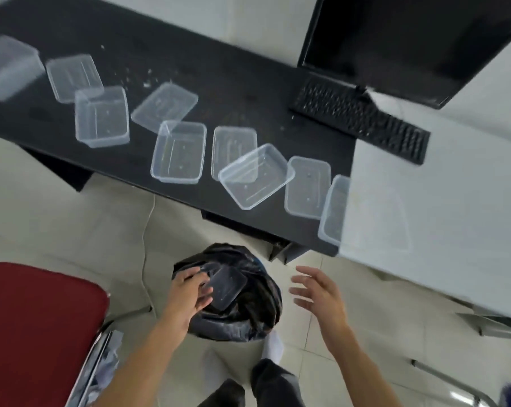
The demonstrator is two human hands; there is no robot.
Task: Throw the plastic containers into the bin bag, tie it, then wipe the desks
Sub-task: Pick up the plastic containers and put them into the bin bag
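Fingers (203, 299) of the left hand (186, 292) curl round a clear plastic container (228, 284) at the mouth of the black bin bag (248, 315) on the floor. The right hand (319, 295) hovers beside it, fingers spread, empty. Some nine containers and lids (178, 151) litter the crumb-strewn black desk (248, 77); tying and wiping appear undone. A red chair (37, 318) crowds the left, with open floor to the bag's right.

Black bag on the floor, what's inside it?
One clear container sits in the mouth of the black bag, held by the left hand. Anything deeper is hidden by the container, hand and dark folds.
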